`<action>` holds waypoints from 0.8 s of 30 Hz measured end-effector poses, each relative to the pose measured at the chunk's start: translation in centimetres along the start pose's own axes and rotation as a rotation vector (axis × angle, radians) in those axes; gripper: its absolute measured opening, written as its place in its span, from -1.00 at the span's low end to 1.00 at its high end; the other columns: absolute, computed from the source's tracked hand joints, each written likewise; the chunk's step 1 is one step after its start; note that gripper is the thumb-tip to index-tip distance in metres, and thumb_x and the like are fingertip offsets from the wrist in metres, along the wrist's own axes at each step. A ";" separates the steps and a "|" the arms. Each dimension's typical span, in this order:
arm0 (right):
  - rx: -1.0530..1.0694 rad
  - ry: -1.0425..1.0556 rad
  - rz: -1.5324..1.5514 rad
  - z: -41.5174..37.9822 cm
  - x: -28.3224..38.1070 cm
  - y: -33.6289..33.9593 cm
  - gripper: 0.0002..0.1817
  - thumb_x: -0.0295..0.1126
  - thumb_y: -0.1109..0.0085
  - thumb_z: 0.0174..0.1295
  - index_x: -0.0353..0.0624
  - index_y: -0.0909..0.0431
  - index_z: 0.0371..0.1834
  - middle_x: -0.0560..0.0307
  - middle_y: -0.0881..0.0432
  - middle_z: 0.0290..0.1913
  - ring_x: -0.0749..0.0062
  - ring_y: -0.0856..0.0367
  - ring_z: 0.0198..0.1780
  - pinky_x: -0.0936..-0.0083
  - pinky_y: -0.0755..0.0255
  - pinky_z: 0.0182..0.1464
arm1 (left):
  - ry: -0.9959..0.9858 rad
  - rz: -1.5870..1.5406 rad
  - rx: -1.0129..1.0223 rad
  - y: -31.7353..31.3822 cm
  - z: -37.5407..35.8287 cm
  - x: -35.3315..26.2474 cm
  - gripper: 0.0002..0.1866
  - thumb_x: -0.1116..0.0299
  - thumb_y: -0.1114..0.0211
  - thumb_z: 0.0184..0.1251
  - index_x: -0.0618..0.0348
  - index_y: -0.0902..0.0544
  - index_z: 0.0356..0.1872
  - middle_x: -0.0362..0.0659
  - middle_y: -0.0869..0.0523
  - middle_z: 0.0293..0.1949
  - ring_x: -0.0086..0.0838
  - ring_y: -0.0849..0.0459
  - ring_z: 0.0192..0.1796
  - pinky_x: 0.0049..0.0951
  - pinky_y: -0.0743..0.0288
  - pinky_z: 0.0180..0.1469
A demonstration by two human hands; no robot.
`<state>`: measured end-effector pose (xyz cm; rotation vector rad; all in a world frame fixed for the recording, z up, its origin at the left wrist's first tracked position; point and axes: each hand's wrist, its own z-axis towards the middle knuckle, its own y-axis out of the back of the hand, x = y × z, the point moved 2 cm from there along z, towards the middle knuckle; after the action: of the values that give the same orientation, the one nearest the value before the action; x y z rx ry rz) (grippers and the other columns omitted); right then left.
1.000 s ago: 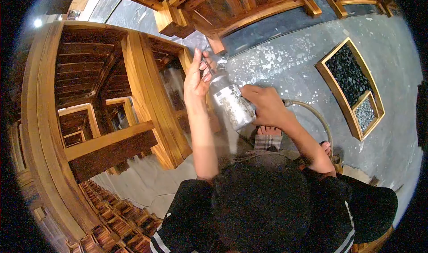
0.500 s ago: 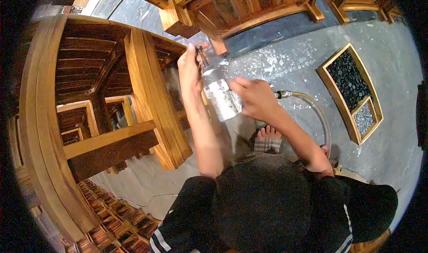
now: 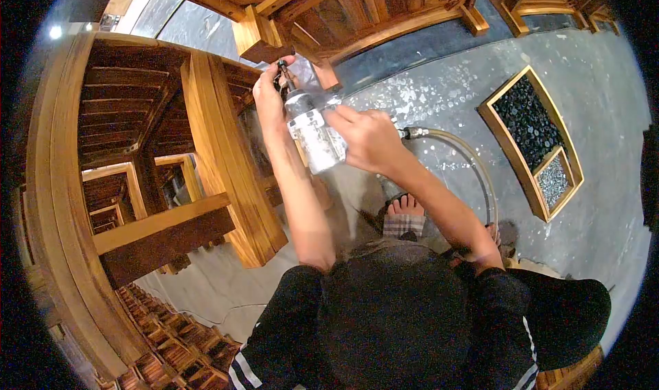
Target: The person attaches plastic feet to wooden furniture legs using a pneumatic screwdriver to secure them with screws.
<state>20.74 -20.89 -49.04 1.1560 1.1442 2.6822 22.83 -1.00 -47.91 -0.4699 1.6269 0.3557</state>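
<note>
A silver air tool [image 3: 317, 137] with a narrow dark front end is held up near the underside of a wooden furniture piece [image 3: 254, 40]. My right hand [image 3: 367, 137] is closed round the tool's handle, where a pale hose [image 3: 467, 150] joins by a metal fitting. My left hand [image 3: 271, 91] is at the tool's front end, with thumb and fingers pinched round a small dark part by the wood. What exactly lies between those fingertips is too small to tell.
Wooden frames with thick posts [image 3: 223, 156] stand on the left. On the grey floor at the right lies a wooden tray [image 3: 511, 153] of black and silver small parts. A bare foot [image 3: 405, 204] shows below my right forearm. Stacked wooden pieces [image 3: 171, 335] are at lower left.
Both hands and the tool have shifted left and slightly up in the view, closer to the wooden end block. The surroundings have shifted slightly left too.
</note>
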 end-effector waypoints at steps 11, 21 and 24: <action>0.004 0.001 0.025 0.0 -0.3 -0.1 -0.55 -0.32 -0.19 -0.15 -0.20 -0.49 -0.10 0.09 -0.57 -0.24 0.07 -0.61 -0.43 0.27 -0.48 -0.39 | 0.032 -0.027 0.023 0.1 0.2 0.1 -0.59 0.26 0.14 0.36 0.31 -0.62 -0.10 -0.24 -0.51 -0.59 -0.57 -0.47 -0.53 -0.61 -0.36 -0.46; 0.017 0.002 0.051 0.1 -0.4 0.1 -0.53 -0.29 -0.20 -0.14 -0.21 -0.48 -0.09 0.06 -0.55 -0.24 0.06 -0.60 -0.41 0.25 -0.47 -0.39 | 0.043 -0.193 -0.024 -0.5 0.0 0.0 -0.66 0.31 0.01 0.34 0.44 -0.61 -0.24 -0.38 -0.32 -0.66 -0.67 -0.30 -0.58 -0.64 -0.18 -0.52; 0.042 -0.005 0.040 0.1 -0.5 -0.1 -0.53 -0.25 -0.20 -0.13 -0.21 -0.48 -0.09 0.06 -0.55 -0.24 0.06 -0.59 -0.41 0.25 -0.47 -0.39 | 0.047 -0.213 -0.013 -0.4 0.0 0.1 -0.66 0.31 0.01 0.34 0.44 -0.60 -0.23 -0.38 -0.30 -0.67 -0.66 -0.33 -0.57 -0.63 -0.20 -0.51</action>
<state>21.11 -20.87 -49.40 1.2037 1.1952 2.6950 23.07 -1.35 -47.98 -0.6595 1.6028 0.1969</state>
